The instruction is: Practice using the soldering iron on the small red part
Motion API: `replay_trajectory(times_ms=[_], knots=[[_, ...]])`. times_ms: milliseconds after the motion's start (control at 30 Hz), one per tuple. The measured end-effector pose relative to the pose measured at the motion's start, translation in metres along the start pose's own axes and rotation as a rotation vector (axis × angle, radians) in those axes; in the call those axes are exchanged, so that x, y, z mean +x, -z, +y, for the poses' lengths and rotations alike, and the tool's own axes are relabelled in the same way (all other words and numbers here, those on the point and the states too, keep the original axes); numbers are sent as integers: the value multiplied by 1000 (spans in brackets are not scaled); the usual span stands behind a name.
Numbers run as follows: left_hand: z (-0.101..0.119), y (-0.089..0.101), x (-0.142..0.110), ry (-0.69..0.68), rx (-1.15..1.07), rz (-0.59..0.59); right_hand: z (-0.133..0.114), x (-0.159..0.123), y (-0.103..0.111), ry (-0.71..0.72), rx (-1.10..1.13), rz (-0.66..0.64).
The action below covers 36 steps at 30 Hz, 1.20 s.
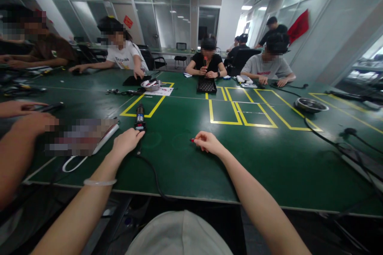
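My left hand (128,142) is closed at the near end of a black electric screwdriver (140,114) with a blue band, which lies on the green table pointing away from me. Its black cord (154,169) runs from near that hand over the front edge. To the right, my right hand (208,142) pinches a small red piece (192,140) between thumb and forefinger, just above the tabletop. The piece is too small to identify.
Yellow tape (226,122) marks rectangles on the green table (179,179). A blurred flat item with a white edge (106,139) lies left, near another person's hands (32,123). A round metal dish (311,104) stands right, among cables (326,139). Several people sit opposite, one behind a black tray (206,86).
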<state>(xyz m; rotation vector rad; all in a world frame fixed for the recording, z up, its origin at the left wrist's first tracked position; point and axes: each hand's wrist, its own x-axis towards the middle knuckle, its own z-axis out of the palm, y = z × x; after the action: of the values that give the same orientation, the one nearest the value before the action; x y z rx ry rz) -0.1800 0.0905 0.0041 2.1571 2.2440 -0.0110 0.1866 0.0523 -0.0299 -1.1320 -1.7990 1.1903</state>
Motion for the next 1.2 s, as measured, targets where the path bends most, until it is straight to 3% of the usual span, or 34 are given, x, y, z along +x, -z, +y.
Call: replay_trajectory(times_ms=[133,300,467,800,1200], knots=[[43,-4,-13,-110,18,58,-2,0,1,88,-101,66],[93,-5,-49,-243,-28,112,-3,1,1,198,-234,129],[124,-10,-84,-403,-108,132,-5,0,0,241,-294,97],[137,-6,-118,-632,-155,79,-7,-1,-4,302,-345,-17],[137,-9,-121,-644,-235,70,-17,-4,-5,297,-603,-54]])
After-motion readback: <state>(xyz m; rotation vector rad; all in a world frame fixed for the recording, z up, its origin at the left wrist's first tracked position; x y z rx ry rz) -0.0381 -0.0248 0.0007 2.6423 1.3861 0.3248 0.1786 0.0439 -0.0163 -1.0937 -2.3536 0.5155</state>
